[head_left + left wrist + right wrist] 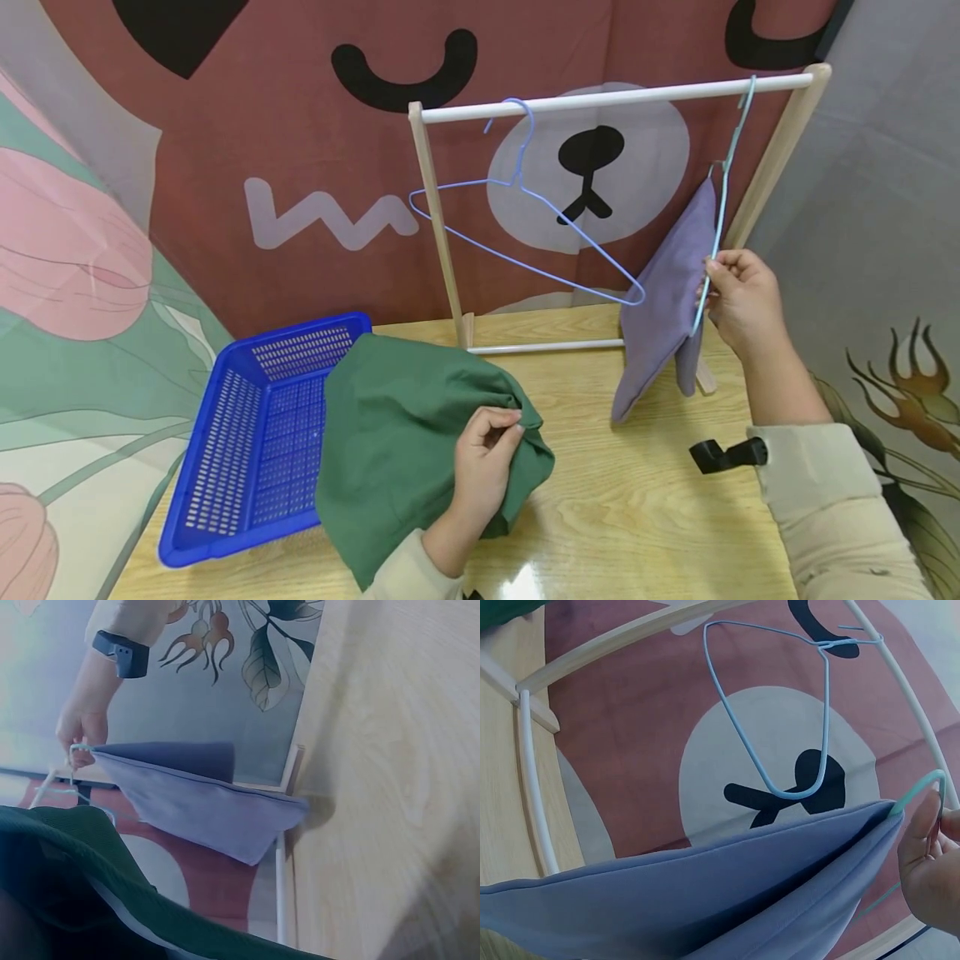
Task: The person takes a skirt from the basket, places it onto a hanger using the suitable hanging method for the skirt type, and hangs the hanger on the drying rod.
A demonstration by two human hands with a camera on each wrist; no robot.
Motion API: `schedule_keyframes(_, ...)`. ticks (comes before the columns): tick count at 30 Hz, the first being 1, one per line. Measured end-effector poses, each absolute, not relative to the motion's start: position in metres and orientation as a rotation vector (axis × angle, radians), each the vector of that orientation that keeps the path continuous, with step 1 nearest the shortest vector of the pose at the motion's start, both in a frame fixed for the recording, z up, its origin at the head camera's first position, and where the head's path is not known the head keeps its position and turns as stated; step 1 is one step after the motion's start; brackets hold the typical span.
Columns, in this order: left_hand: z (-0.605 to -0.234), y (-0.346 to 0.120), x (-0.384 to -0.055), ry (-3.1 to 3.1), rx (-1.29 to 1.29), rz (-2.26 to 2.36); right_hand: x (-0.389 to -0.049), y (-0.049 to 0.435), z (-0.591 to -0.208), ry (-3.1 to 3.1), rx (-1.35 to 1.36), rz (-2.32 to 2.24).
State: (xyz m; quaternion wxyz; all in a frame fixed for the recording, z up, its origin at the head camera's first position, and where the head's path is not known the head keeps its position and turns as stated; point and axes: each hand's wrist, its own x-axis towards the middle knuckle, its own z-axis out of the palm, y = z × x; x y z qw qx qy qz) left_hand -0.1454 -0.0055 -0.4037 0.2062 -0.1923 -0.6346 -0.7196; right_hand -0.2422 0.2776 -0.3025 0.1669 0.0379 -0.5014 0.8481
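My left hand [483,467] pinches a bunched edge of a green cloth [390,442], which drapes past the basket's right side. In the left wrist view the green cloth [82,832] fills the lower left and hides the left hand's fingers. At the right end of the rack my right hand [746,308] pinches the lower near end of a light teal hanger [723,204], hooked on the top bar. A folded purple cloth [667,292] hangs from that hanger. The right wrist view shows thumb and fingertips at the hanger's bend, right beside the purple cloth [652,900].
A blue hanger [532,125] with nothing on it hangs toward the left of the rack's white top bar [622,97]. The rack's wooden left post [444,250] stands behind the green cloth. A blue plastic basket [221,467] sits at the left on the wooden table [637,517].
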Motion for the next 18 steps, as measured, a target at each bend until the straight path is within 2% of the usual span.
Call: schedule_keyframes(18, -0.422, -0.003, -0.141, -1.89, -0.399, -2.087, -0.236, 0.284, -0.3, -1.33, 0.125, 2.482)
